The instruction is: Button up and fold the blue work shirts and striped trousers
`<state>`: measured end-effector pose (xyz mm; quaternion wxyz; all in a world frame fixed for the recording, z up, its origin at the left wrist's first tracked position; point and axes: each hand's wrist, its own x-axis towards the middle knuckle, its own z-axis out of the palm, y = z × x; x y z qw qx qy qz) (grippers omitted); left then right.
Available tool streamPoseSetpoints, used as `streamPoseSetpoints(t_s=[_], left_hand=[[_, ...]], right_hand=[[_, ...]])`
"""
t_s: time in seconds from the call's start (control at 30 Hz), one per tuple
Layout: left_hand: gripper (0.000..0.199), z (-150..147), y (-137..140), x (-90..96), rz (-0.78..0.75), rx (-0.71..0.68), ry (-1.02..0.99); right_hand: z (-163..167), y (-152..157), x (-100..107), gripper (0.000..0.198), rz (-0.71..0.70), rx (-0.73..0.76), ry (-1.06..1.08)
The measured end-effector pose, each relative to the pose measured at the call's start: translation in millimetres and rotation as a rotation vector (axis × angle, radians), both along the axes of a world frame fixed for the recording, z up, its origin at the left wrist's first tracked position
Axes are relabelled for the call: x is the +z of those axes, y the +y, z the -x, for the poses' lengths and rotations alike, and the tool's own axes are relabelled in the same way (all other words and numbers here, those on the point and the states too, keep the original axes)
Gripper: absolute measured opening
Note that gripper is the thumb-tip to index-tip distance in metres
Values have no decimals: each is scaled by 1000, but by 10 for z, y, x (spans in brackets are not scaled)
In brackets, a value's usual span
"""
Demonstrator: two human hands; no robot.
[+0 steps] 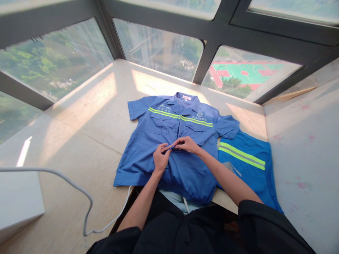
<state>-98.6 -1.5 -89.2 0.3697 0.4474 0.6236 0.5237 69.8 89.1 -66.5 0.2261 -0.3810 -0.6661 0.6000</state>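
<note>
A blue short-sleeved work shirt [135, 151] with a yellow-green reflective stripe lies face up, collar away from me. My left hand [161, 157] pinches the shirt's front placket at mid-chest, below the pockets. Close beside it, my right hand [185, 144] is closed on the same front edge, fingertips nearly meeting the left ones. The cloth is lifted slightly between them. Upper buttons appear fastened; whether a button sits between my fingertips is too small to tell. The shirt's hem hangs over the near edge towards my lap.
A brighter blue garment [246, 148] with a reflective stripe lies partly under the shirt's right sleeve. A white cable [88, 197] loops at the left, near a white box [19, 201]. Windows [159, 49] border the stone-like sill [87, 144]; a patterned wall [304, 158] stands at right.
</note>
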Motion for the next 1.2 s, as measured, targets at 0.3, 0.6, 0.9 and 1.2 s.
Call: streamPoseSetpoints(t_s=[0.3, 0.6, 0.9, 1.2], left_hand=[[22, 7, 27, 4, 29, 4, 39], [17, 25, 54, 55, 42, -31, 69], [30, 151, 121, 157, 172, -144, -90], [35, 118, 127, 147, 177, -66, -167]], right_hand=[[34, -9, 9, 15, -325, 57, -115], [90, -116, -149, 15, -511, 24, -247], [174, -114, -146, 18, -526, -8, -298], [163, -377, 25, 19, -537, -351, -191]])
